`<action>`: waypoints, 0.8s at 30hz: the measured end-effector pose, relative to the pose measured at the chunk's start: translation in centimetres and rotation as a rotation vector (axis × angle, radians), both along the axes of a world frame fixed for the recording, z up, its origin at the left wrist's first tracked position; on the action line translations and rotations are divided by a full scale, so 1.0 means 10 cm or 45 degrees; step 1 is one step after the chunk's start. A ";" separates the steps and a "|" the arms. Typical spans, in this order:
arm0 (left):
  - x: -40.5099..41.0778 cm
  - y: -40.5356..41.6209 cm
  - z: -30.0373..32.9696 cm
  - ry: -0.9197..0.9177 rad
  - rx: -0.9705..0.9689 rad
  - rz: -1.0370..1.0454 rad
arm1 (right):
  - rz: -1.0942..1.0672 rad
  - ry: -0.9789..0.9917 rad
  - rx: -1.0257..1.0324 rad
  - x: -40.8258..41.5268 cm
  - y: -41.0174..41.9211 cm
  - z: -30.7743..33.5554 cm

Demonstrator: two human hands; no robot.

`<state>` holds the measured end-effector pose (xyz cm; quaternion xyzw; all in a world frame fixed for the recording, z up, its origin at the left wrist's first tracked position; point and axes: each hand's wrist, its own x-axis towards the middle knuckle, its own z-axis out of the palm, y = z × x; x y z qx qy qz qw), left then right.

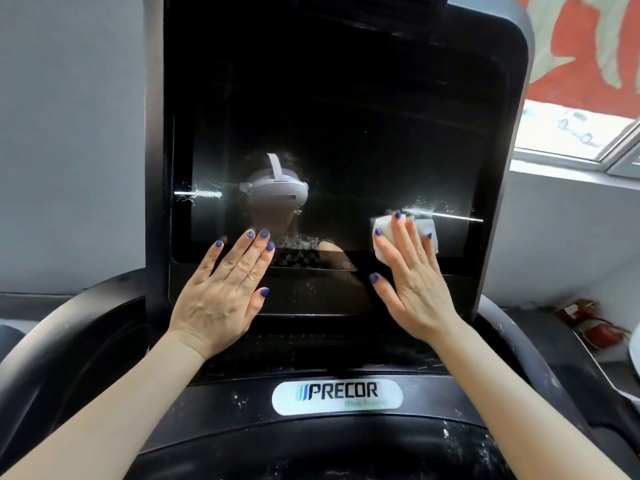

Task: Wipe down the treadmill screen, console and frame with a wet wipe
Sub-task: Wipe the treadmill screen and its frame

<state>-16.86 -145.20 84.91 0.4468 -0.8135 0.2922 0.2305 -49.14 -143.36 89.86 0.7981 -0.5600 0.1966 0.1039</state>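
Note:
The treadmill's dark glossy screen (346, 140) fills the middle of the head view, tilted back above the console (337, 398), which carries a Precor badge. My right hand (408, 275) lies flat with straight fingers on a folded white wet wipe (431, 233), pressing it against the screen's lower right part. My left hand (225, 289) rests flat on the screen's lower left edge, fingers straight and together. Light streaks and smears show on the glass at left and right. A person's reflection with a headset shows in the screen.
Curved black frame arms (62, 337) run down both sides of the console, speckled with white dust on the right. A grey wall stands at left. A window sill (561, 168) and a red object (585, 320) lie to the right.

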 end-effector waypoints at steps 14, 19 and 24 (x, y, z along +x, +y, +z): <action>-0.27 0.01 -0.07 -0.024 -0.011 -0.111 | -0.080 -0.028 0.027 -0.36 0.07 -0.06; -0.27 0.01 -0.08 -0.055 -0.004 -0.076 | 0.108 0.095 -0.028 -0.10 -0.34 0.42; -0.27 0.01 -0.07 -0.055 -0.003 -0.077 | 0.134 0.097 -0.054 -0.62 -0.54 0.71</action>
